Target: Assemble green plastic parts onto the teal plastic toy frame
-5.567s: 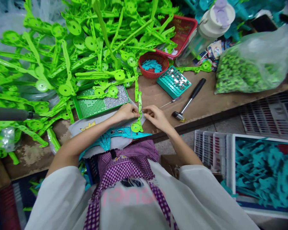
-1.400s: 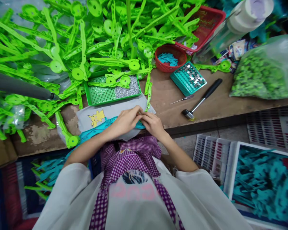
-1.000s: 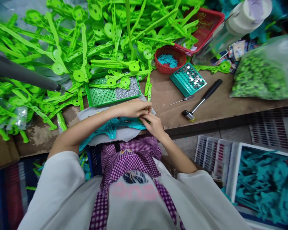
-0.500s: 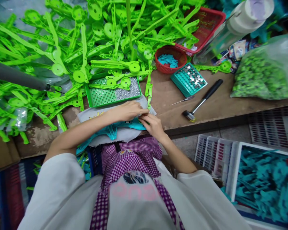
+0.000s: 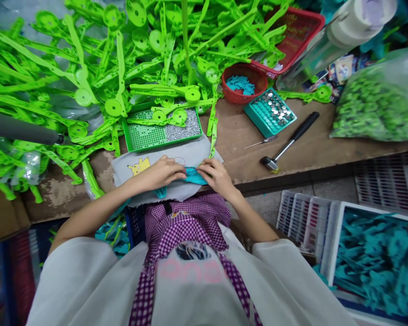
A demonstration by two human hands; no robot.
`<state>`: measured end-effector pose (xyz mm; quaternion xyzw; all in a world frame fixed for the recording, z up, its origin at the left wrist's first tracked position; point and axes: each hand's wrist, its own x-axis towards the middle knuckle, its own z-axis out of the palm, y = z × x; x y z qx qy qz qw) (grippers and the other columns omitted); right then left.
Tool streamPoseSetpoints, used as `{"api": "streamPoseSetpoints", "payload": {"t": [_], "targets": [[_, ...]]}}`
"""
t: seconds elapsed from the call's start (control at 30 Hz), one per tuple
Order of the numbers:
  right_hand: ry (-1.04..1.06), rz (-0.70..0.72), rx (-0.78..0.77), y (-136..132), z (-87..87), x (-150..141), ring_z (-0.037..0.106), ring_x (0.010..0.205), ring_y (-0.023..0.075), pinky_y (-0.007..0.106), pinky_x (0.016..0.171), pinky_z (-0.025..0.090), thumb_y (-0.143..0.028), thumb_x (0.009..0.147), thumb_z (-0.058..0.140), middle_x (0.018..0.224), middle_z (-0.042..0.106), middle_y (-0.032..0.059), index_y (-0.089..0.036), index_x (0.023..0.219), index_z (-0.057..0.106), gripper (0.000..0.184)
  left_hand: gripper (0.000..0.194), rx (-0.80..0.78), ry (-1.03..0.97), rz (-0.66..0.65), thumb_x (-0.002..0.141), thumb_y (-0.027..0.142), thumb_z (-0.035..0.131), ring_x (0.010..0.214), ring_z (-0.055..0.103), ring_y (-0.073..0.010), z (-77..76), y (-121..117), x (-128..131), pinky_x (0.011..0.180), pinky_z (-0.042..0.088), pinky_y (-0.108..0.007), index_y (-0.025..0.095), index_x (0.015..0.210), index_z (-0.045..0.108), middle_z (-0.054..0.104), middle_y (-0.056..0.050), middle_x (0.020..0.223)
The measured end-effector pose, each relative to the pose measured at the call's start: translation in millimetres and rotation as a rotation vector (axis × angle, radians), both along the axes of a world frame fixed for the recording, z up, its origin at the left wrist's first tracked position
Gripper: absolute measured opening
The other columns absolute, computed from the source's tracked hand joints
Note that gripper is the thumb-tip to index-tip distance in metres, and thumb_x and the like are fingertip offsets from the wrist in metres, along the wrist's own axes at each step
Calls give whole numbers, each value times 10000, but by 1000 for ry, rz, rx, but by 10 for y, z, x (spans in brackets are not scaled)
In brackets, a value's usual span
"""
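A blue plastic part (image 5: 193,175) lies over the grey printed cloth (image 5: 120,170) at the table's front edge. My left hand (image 5: 165,173) is closed on its middle, partly covering it. At its right end, the fingers of my right hand (image 5: 216,175) pinch the same part. Just beyond my right fingertips lies a narrow bright green plastic piece (image 5: 212,136). Behind the cloth sits a green perforated tray (image 5: 144,136) with small silvery pieces in its right half, and green plastic parts (image 5: 170,111) rest across its back edge.
A large heap of green parts (image 5: 81,68) covers the left and back. To the right are a hammer (image 5: 289,142), a thin pointed tool (image 5: 261,141), a teal tray of metal discs (image 5: 270,112), a red basket (image 5: 238,97) and a bag (image 5: 374,99). A crate of blue parts (image 5: 377,258) stands lower right.
My left hand has moved left and slightly toward me, away from my right fingertips, and now grips the blue part. The yellow print on the cloth is uncovered. My right hand has barely moved.
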<state>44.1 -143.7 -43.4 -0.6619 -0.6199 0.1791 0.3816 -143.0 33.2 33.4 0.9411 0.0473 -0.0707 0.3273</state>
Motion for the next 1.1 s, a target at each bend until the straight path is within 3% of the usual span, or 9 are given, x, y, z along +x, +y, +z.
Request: {"api": "streamPoseSetpoints", "payload": {"t": [0.13, 0.23, 0.5, 0.7, 0.77, 0.83, 0.93, 1.03, 1.1], "targets": [[2, 30, -32, -1, 26, 30, 651, 1053, 222, 399, 931, 536, -337, 1006, 526, 1094, 670, 100, -226, 1053, 724, 232, 354, -3, -85, 75, 1070, 341, 400, 941, 644, -192, -122, 92, -126, 846, 437, -329, 224, 1271, 668, 744, -86, 1074], [-3, 31, -47, 4, 30, 33, 644, 1049, 230, 417, 936, 529, -373, 1004, 526, 1101, 667, 102, -226, 1044, 725, 251, 353, -39, -112, 18, 1062, 345, 420, 936, 645, -188, -148, 192, -171, 840, 451, -321, 235, 1264, 687, 744, -82, 1039], [-71, 16, -64, 34, 47, 1, 637, 1028, 232, 409, 920, 509, -345, 1007, 522, 1079, 682, 98, -227, 1018, 718, 229, 284, 0, -122, -56, 1025, 325, 522, 957, 610, -208, 182, 79, 119, 852, 431, -337, 225, 1196, 725, 727, -90, 966], [-131, -4, -40, 32, 42, -20, 640, 1000, 225, 385, 880, 511, -350, 1019, 496, 1046, 676, 91, -226, 1003, 707, 245, 365, -396, -12, 97, 1011, 242, 502, 701, 647, -126, 186, 88, 478, 694, 479, -259, 163, 1361, 569, 721, -47, 902], [-156, -8, -27, 32, 33, -23, 642, 988, 222, 376, 862, 509, -349, 1022, 490, 1042, 678, 90, -221, 1006, 705, 251, 375, -425, -30, 133, 999, 239, 515, 690, 645, -123, 160, 93, 509, 672, 481, -251, 144, 1359, 554, 718, -48, 898], [-172, -6, 8, 32, 24, -23, 642, 993, 224, 373, 852, 508, -343, 1022, 489, 1046, 684, 95, -209, 1007, 702, 252, 369, -366, -91, 81, 991, 245, 538, 785, 659, -141, 180, 86, 505, 714, 488, -260, 148, 1346, 565, 723, -67, 954], [-173, -2, 12, 36, 26, -19, 642, 1008, 230, 378, 857, 509, -339, 1018, 500, 1056, 691, 96, -209, 1014, 700, 238, 329, -86, -147, -90, 1003, 188, 496, 878, 650, -161, 295, 104, 453, 802, 459, -291, 192, 1311, 614, 717, -89, 1040], [-155, 6, -36, 41, 46, -16, 643, 1015, 229, 388, 888, 502, -328, 1013, 515, 1073, 698, 91, -223, 1014, 703, 216, 336, 265, -82, -171, 1017, 144, 437, 828, 620, -175, 415, 162, 320, 816, 406, -329, 192, 1264, 660, 705, -105, 1009], [-145, 15, -37, 43, 55, -15, 645, 1012, 229, 390, 893, 495, -316, 1011, 519, 1076, 702, 95, -220, 1005, 704, 210, 322, 366, -41, -188, 1037, 193, 440, 775, 590, -176, 425, 176, 175, 784, 377, -332, 186, 1263, 669, 696, -97, 943]]}}
